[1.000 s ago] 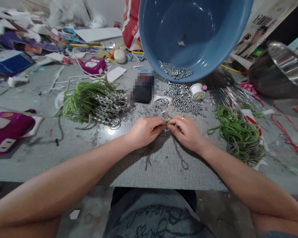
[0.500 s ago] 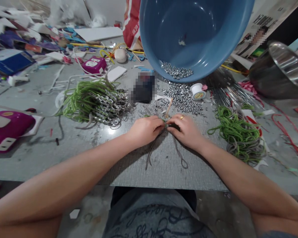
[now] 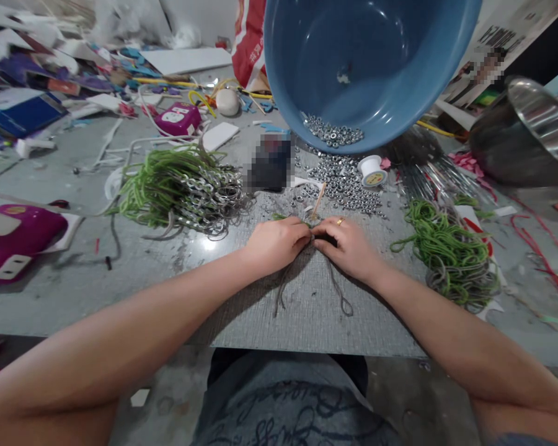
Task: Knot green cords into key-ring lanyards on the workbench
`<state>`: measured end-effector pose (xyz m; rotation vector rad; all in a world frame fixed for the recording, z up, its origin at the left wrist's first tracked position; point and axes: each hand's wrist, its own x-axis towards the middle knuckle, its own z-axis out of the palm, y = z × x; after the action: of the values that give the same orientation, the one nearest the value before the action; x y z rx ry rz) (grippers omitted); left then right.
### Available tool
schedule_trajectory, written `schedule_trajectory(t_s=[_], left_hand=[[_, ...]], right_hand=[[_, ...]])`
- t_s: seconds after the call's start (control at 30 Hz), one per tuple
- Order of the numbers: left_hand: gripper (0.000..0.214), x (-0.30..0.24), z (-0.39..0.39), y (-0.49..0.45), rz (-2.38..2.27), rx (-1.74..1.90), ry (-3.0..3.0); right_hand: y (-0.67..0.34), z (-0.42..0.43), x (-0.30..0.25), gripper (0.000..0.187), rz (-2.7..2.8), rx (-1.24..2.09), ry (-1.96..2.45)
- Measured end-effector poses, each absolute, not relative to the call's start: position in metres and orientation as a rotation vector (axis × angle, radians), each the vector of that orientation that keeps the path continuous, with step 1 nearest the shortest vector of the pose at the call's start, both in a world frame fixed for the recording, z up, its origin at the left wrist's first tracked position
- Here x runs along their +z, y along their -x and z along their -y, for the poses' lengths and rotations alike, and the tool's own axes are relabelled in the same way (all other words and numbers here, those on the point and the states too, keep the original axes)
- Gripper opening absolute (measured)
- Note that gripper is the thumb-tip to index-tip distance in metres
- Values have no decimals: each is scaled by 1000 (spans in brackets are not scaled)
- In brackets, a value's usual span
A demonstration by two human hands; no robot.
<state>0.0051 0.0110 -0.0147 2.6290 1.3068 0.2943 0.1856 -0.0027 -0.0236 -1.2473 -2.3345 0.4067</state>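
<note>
"Take the head view, the only one. What are the hands doing?"

"The left hand and the right hand meet fingertip to fingertip, each seemingly pinching the gray cord. The fingers hide exactly what is gripped."

"And the rest of the cord?"

"Gray ends hang on the near side of both hands, lying on the table; the one below the right hand finishes in a small loop. A scrap of green shows just beyond the left fingers, but I can't tell whether it's the same piece."

"How would it handle?"

"Light, soft and limp, I'd judge; hard to break, but it would fold if pushed. Best held close to the join, between thumb and forefinger, with the ends left free."

"What about the metal nuts beyond the right hand?"

"Small, hard and probably slippery; I'd pick those up singly by the rim. The finished-looking bundle, left of the left hand, seems heavier at its metal end, so I'd support it there."
</note>
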Motion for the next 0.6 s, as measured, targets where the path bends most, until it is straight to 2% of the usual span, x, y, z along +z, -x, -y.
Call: schedule_trajectory(t_s=[0.23,0.6], left_hand=[[28,-17,-10,-6,-1322,298,-2660],[25,-15,-10,-7,-1348,258,-2639]], right_hand=[[-187,4,-21,21,2313,440,1237],[-187,5,-18,13,2311,393,1261]])
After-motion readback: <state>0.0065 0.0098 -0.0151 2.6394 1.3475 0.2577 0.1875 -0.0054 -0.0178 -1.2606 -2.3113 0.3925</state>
